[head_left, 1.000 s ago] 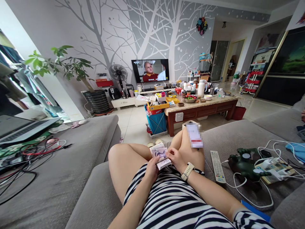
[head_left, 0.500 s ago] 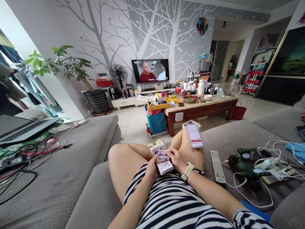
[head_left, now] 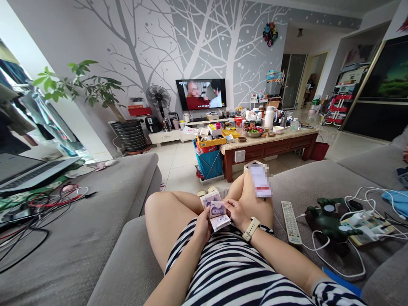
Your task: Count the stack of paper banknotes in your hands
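Observation:
I sit cross-legged on a grey sofa (head_left: 95, 238) in a striped dress. A stack of purple banknotes (head_left: 214, 208) lies in my lap, gripped by both hands. My left hand (head_left: 203, 224) is closed round the stack's lower left side. My right hand (head_left: 233, 210), with a cream watch on the wrist, pinches the front notes, which are bent down toward me. A phone (head_left: 259, 179) rests on my right knee.
A white remote (head_left: 290, 222), a dark green toy (head_left: 328, 221) and tangled white cables lie on the sofa at my right. At my left are a laptop (head_left: 28, 170) and more cables. Ahead stand a cluttered coffee table (head_left: 267, 142), a blue basket (head_left: 208, 163) and a television (head_left: 200, 93).
My right hand has peeled notes off the front of the stack and folded them down toward me. Both arms stay in place. The television picture has changed.

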A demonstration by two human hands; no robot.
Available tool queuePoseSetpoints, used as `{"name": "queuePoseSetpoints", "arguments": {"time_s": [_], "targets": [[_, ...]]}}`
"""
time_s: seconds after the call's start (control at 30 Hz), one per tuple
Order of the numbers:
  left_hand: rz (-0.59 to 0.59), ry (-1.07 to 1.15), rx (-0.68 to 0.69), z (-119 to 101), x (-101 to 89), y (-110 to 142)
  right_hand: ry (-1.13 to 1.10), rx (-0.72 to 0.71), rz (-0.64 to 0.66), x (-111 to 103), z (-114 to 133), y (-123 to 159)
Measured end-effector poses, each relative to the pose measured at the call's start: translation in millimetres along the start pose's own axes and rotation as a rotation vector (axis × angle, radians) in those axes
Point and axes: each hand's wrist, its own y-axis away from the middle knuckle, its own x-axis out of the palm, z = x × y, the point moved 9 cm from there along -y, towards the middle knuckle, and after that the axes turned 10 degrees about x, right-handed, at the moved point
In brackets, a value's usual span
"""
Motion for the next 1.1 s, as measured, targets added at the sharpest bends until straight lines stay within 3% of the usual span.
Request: {"name": "queuePoseSetpoints", "arguments": {"time_s": [0.43, 0.87, 1.1], "targets": [[-0.003, -0.013, 0.001, 0.0, 0.0, 0.3, -0.156, 0.050, 0.010, -1.1, -7.7, -2.0], [0.041, -0.023, -0.015, 3.3, -0.6, -0.9, -0.122, 0.079, 0.070, 5.2, -3.4, 2.0], [0.037, -0.022, -0.008, -2.4, 3.3, 4.5, -0.075, 0.038, 0.018, 1.6, 1.7, 1.7]]}}
